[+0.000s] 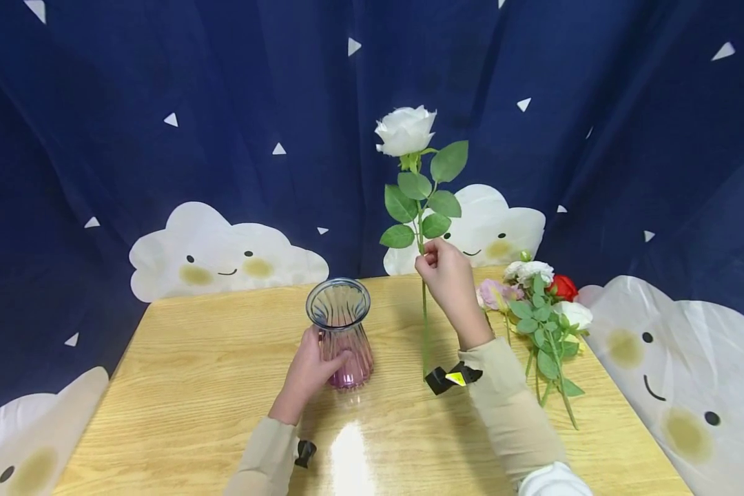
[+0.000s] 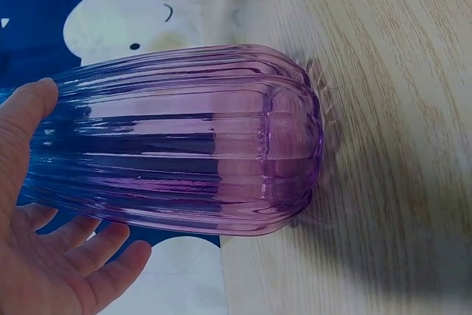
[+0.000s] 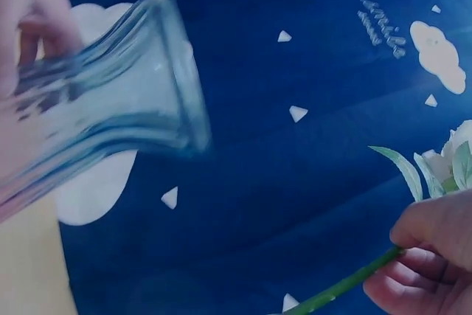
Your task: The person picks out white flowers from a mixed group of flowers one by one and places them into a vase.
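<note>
A ribbed glass vase (image 1: 347,344), blue at its flared rim and pink-purple at its base, stands upright near the middle of the table. My left hand (image 1: 313,365) holds it from the left, thumb on one side and fingers round the other, as the left wrist view shows on the vase (image 2: 206,138). To the right of the vase, my right hand (image 1: 448,279) pinches the stem of a white rose (image 1: 406,131) just below its leaves. The rose is upright, with its long stem hanging down beside the vase. In the right wrist view, thumb and fingers meet on the green stem (image 3: 346,282).
Several flowers lie in a bunch on the right side of the table (image 1: 192,386), among them a red flower (image 1: 563,287), a pink flower (image 1: 499,294) and a white flower (image 1: 574,314). A dark blue curtain (image 1: 254,83) with clouds and triangles hangs behind the table.
</note>
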A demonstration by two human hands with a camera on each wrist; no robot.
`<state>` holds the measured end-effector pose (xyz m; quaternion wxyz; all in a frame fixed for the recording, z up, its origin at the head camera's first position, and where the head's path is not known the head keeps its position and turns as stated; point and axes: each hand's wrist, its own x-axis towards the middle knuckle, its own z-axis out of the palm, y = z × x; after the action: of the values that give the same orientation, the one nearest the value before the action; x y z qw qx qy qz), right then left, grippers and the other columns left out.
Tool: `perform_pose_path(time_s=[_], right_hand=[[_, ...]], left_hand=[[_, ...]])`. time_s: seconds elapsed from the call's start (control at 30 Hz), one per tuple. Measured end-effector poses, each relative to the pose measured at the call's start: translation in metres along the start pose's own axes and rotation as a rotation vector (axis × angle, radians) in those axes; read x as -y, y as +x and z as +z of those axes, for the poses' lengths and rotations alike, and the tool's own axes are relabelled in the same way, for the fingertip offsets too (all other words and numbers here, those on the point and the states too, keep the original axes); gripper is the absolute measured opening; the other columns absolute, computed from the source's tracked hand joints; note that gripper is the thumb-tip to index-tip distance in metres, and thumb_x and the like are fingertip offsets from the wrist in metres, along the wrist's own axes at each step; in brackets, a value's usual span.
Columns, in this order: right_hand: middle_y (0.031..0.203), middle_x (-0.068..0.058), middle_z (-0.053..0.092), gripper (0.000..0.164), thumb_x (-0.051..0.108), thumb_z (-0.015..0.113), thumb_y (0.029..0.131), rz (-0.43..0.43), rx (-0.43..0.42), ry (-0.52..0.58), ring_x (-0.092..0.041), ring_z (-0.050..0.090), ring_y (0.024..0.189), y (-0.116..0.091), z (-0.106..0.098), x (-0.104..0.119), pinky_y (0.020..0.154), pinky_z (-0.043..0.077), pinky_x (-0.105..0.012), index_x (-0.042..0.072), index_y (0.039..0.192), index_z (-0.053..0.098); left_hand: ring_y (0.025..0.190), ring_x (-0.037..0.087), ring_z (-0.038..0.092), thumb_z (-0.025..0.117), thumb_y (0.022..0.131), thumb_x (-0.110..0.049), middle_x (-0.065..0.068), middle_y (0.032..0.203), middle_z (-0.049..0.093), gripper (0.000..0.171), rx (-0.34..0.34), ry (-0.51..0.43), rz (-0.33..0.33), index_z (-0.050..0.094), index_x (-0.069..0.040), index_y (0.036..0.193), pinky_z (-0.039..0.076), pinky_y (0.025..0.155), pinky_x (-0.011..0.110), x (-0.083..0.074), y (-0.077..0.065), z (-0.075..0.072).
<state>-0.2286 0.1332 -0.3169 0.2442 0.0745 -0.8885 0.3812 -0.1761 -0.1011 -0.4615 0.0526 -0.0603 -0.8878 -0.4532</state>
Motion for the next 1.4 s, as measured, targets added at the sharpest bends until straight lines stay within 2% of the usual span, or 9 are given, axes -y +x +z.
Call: perform_pose_path(time_s=[0.27, 0.7, 1.0, 1.27, 1.4], right_hand=[[0.072, -0.011, 0.063, 0.011, 0.004, 0.056, 0.077, -0.063, -0.040, 0.057, -0.021, 0.060, 0.065, 0.008, -0.003, 0.028, 0.063, 0.050, -0.033, -0.002, 0.084, 0.061], [0.075, -0.011, 0.061, 0.009, 0.003, 0.058, 0.079, -0.182, -0.072, 0.103, -0.021, 0.059, 0.068, 0.011, -0.009, 0.062, 0.062, 0.050, -0.030, -0.003, 0.085, 0.061], [0.072, -0.010, 0.061, 0.006, 0.000, 0.058, 0.078, -0.279, -0.153, 0.179, -0.019, 0.059, 0.064, 0.011, -0.015, 0.083, 0.055, 0.052, -0.026, -0.003, 0.082, 0.061], [0.073, -0.011, 0.060, 0.008, -0.001, 0.059, 0.079, -0.388, -0.237, 0.248, -0.017, 0.058, 0.063, 0.008, -0.023, 0.096, 0.053, 0.050, -0.023, -0.004, 0.086, 0.061], [0.075, -0.011, 0.059, 0.008, 0.000, 0.059, 0.081, -0.415, -0.274, 0.287, -0.017, 0.058, 0.064, 0.006, -0.027, 0.102, 0.053, 0.050, -0.024, -0.005, 0.087, 0.061]], left_hand=[[0.113, 0.036, 0.044, 0.073, 0.073, -0.033, 0.023, 0.130, 0.037, 0.082, 0.002, 0.000, 0.010, 0.028, -0.001, 0.135, 0.036, 0.094, 0.052, 0.001, 0.001, 0.001], [0.112, 0.035, 0.044, 0.074, 0.072, -0.028, 0.023, 0.128, 0.038, 0.079, -0.006, -0.030, 0.019, 0.031, 0.000, 0.133, 0.036, 0.095, 0.050, 0.002, 0.002, 0.002], [0.115, 0.038, 0.042, 0.074, 0.072, -0.030, 0.025, 0.128, 0.038, 0.083, -0.021, -0.031, 0.039, 0.029, 0.003, 0.132, 0.034, 0.097, 0.050, 0.003, 0.002, 0.002], [0.118, 0.036, 0.040, 0.074, 0.072, -0.031, 0.024, 0.131, 0.036, 0.085, -0.004, -0.035, 0.005, 0.026, 0.001, 0.135, 0.032, 0.099, 0.049, 0.002, 0.002, 0.002], [0.117, 0.036, 0.040, 0.073, 0.073, -0.032, 0.024, 0.131, 0.036, 0.085, 0.000, -0.030, 0.001, 0.026, 0.001, 0.135, 0.032, 0.098, 0.049, 0.001, 0.001, 0.001]])
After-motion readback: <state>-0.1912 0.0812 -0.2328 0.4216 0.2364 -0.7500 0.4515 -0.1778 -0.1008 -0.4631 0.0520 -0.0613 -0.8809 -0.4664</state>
